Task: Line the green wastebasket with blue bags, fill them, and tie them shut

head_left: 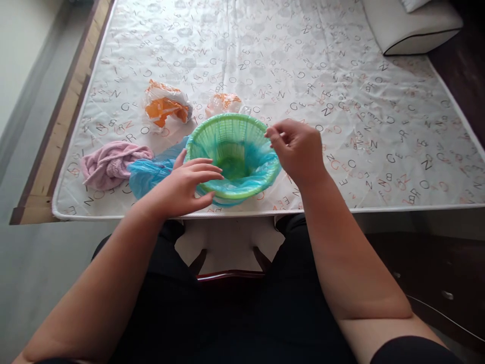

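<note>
A light green plastic basket (227, 194) stands upright near the front edge of the mattress. A thin blue plastic bag (261, 167) lines its inside and folds over part of the rim. My left hand (189, 182) is at the basket's near left side, fingers spread over the rim. My right hand (297, 149) is closed in a pinch at the right rim, on the edge of the bag; the film between its fingertips is mostly hidden. Left of the basket, a crumpled blue plastic piece (147, 174) lies partly behind my left hand.
A pink cloth (111, 164) lies bunched at the left. Behind the basket are a crumpled orange-and-clear plastic bag (164, 108) and a smaller one (223, 102). The letter-printed mattress (359, 151) has its front edge before my knees. A white cushion-like block (413, 25) sits far right.
</note>
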A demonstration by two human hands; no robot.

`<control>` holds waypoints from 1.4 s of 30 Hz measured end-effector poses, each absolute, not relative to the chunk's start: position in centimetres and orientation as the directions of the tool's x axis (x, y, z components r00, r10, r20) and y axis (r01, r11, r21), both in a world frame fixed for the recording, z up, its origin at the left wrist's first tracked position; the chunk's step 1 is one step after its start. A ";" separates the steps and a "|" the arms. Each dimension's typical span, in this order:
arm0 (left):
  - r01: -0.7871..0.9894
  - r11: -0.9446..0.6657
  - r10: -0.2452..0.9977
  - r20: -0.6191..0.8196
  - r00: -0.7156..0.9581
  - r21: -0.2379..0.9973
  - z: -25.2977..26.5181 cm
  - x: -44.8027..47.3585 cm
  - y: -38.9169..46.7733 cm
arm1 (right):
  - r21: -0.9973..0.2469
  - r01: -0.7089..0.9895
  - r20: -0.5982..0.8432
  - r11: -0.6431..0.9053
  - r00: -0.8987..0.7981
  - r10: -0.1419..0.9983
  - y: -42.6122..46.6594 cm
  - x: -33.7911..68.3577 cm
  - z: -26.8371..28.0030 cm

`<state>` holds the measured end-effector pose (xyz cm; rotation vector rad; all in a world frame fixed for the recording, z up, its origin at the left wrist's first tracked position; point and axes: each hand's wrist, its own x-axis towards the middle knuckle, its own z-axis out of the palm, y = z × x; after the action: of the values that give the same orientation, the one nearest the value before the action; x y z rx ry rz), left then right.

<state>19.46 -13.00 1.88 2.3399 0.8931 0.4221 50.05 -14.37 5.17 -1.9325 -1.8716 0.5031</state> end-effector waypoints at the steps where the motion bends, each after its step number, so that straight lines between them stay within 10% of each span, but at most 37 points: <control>1: 0.498 -0.606 0.698 0.114 0.707 0.620 1.9 20.3 -13.6 | -0.535 0.843 0.084 -0.059 0.122 0.989 -14.1 50.3 4.6; 8: 0.520 -0.439 0.895 0.407 0.181 0.733 -0.4 21.8 -13.7 | -0.591 0.733 -0.156 -0.337 0.305 0.939 -12.2 52.3 0.2; 11: 0.300 -0.222 0.962 0.258 -0.085 0.928 -2.7 20.0 -11.0 | -0.574 0.738 -0.248 -0.355 0.256 0.934 -12.6 52.3 1.3; 16: -0.057 0.187 0.982 -0.189 -0.026 0.981 -5.2 19.4 -8.2 | -0.706 0.623 -0.368 -0.337 0.084 0.926 -12.8 53.4 2.3; 24: -0.198 0.177 0.973 -0.202 -0.113 0.964 -4.6 20.5 -7.4 | -0.874 0.395 -0.092 -0.282 0.435 0.896 -5.9 56.4 -3.0; 33: -0.331 0.234 0.903 -0.331 -0.275 0.914 -4.9 19.9 -6.9 | -0.626 0.622 -0.404 -0.471 0.258 0.878 3.1 50.1 -1.8; 42: -0.391 0.274 0.904 -0.374 -0.207 0.879 -4.8 19.5 -6.5 | -0.771 0.571 -0.095 -0.282 0.334 0.938 5.2 46.3 4.5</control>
<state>19.53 -6.48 -4.75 0.5502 1.2704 1.2935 46.27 5.19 4.51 -1.9648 -1.3199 0.7388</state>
